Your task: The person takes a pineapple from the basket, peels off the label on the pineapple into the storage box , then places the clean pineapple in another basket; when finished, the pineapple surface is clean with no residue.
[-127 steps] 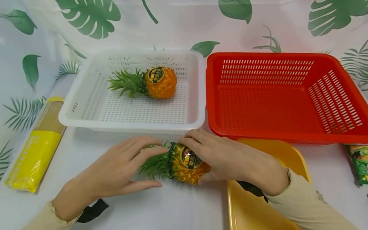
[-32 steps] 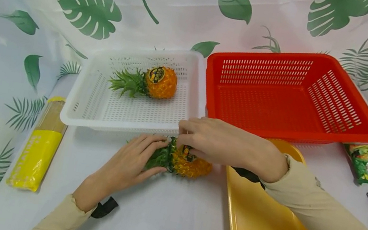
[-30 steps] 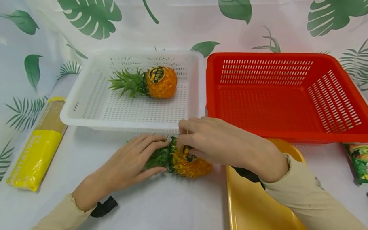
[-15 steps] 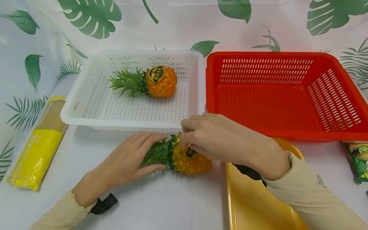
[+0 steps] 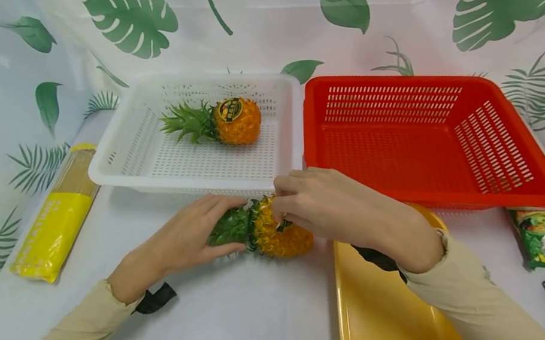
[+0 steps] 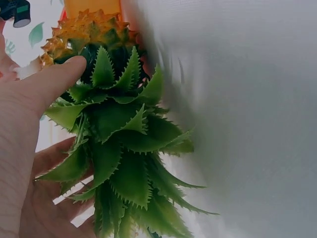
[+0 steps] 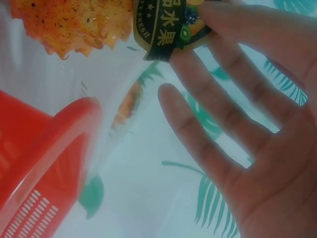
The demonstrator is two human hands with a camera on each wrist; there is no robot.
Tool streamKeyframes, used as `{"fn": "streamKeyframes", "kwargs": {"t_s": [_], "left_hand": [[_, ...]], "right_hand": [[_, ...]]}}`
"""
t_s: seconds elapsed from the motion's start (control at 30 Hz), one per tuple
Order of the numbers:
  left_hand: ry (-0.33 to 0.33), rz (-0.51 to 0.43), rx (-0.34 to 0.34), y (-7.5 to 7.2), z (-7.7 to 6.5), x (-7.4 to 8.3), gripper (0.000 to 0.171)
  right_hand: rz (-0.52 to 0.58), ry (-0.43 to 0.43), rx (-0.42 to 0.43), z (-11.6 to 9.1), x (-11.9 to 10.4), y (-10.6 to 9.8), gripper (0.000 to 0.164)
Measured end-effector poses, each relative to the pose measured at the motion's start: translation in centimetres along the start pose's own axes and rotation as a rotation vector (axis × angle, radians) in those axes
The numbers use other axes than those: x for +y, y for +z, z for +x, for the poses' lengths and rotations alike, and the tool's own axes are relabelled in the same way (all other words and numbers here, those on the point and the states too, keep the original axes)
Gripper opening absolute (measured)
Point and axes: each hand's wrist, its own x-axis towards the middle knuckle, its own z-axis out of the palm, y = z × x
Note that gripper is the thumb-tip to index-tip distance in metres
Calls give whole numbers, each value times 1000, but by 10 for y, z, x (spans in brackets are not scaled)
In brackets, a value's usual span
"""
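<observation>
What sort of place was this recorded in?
Probably a staged tabletop set: a white backdrop sheet printed with green leaves is behind a red slotted plastic basket and a rounded yellow plastic tray.

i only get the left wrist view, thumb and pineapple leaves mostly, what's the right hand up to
Observer: In the right wrist view, the right hand pinches a dark label that sticks out past the skin of the pineapple. Whether it is partly stuck on, I can't tell.

Operator: ok is there another pineapple anywhere

Observer: Yes, the head view shows a second pineapple lying on its side in the white basket.

Operator: and anything on the left side

Observer: A yellow packet lies there, left of the white basket.
</observation>
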Motion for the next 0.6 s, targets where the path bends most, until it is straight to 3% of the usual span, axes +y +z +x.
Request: {"fn": "streamKeyframes", "kwargs": {"t_s": [0.3, 0.6], "left_hand": [[-10, -40, 19, 4, 0, -1, 72], [5, -68, 48, 7, -1, -4, 72]], "right_hand": [[52, -9, 58, -23, -2, -7, 15], [205, 128, 29, -61, -1, -12, 21]]}}
